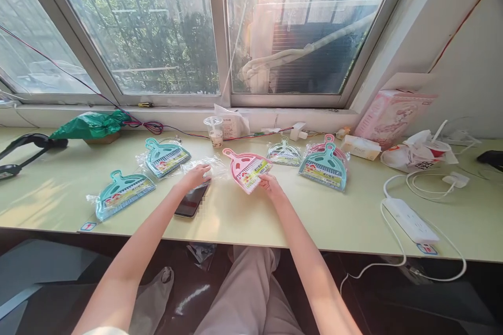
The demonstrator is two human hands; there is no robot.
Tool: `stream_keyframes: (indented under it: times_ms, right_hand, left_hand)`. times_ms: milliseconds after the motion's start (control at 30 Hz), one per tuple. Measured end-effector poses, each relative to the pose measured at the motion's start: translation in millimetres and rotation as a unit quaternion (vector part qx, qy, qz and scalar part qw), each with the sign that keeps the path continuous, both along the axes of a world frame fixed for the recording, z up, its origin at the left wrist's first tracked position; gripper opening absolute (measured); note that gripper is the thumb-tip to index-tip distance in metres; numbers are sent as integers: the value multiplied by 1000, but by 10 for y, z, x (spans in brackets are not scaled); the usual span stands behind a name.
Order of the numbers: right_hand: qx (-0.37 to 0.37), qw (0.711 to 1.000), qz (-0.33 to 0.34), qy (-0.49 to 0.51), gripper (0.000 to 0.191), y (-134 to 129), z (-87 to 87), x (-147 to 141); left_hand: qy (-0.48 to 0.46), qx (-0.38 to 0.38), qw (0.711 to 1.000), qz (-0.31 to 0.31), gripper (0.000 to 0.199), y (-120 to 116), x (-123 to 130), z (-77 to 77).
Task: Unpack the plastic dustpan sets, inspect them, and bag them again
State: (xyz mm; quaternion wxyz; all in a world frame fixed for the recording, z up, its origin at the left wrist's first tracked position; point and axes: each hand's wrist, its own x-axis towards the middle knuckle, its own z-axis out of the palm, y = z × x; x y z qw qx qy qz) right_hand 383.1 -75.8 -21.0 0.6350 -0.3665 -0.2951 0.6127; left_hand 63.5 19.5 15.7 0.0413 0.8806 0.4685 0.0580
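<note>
My right hand [270,186] grips the lower right edge of a pink dustpan with a small brush [248,169], tilted just over the table. A printed yellow-green label runs across it. My left hand [196,176] is closed at a crumpled clear plastic bag [215,166], above a dark smartphone [192,202] lying on the table. To the left lie two wrapped teal dustpan sets, one nearer [124,193] and one farther [166,158]. To the right are a pale green set [284,152] and a teal set [324,167], which partly covers a pink one [329,140].
A plastic drink cup [214,132] stands by the window. Black headphones [29,146] and a green bag [91,124] lie at left. A white power strip [409,220], its cable, a tissue pack [361,147] and a pink box [393,116] occupy the right side.
</note>
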Motion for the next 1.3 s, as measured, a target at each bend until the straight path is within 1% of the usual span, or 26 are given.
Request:
stream_keyframes:
  times_ms: [67,133,200,267,367,500,600,700,800,867,933,1033,1133,1233,1300]
  right_hand:
    - [-13,998,60,-9,23,-43,26,-26]
    - [-31,991,127,-24,22,-84,48,-56]
    - [-47,983,172,-43,21,-111,63,-86]
    - [-54,980,186,-50,21,-118,70,-106]
    - [-61,983,167,-39,22,-99,72,-109]
    - [-53,994,90,-27,23,-48,70,-93]
    - [-36,998,38,-37,25,-7,67,-98]
    - [-19,998,44,-41,26,15,64,-107]
    - [-27,997,51,-48,22,5,58,-89]
    - [-30,997,45,-53,19,-12,57,-51]
    - [-26,997,51,-54,19,-26,66,12]
    - [-28,996,66,-58,21,-40,95,144]
    - [-36,995,68,-65,24,-52,128,285]
    - [-36,994,70,-70,24,-57,142,354]
    - [-33,995,68,-69,24,-49,136,322]
  left_hand:
    - [-9,-10,1000,-21,54,47,-64,-34]
    - [-21,4,999,-41,54,48,-105,-44]
    - [-15,31,998,-53,43,5,-117,-29]
    - [17,50,997,-51,33,-57,-100,1]
    - [49,81,995,-23,35,-120,-32,56]
    - [4,125,992,28,34,-97,131,141]
    - [-10,144,989,30,33,-66,318,219]
    - [10,150,989,12,33,-76,537,295]
    - [18,156,988,11,33,-112,749,355]
    - [13,165,986,12,33,-131,870,384]
    - [12,182,983,-2,32,-138,963,403]
    - [22,216,976,-31,33,-128,1034,414]
    - [22,240,970,-16,38,-109,1032,422]
    - [4,227,974,5,40,-94,1044,463]
    - [-13,201,980,-7,39,-99,1114,510]
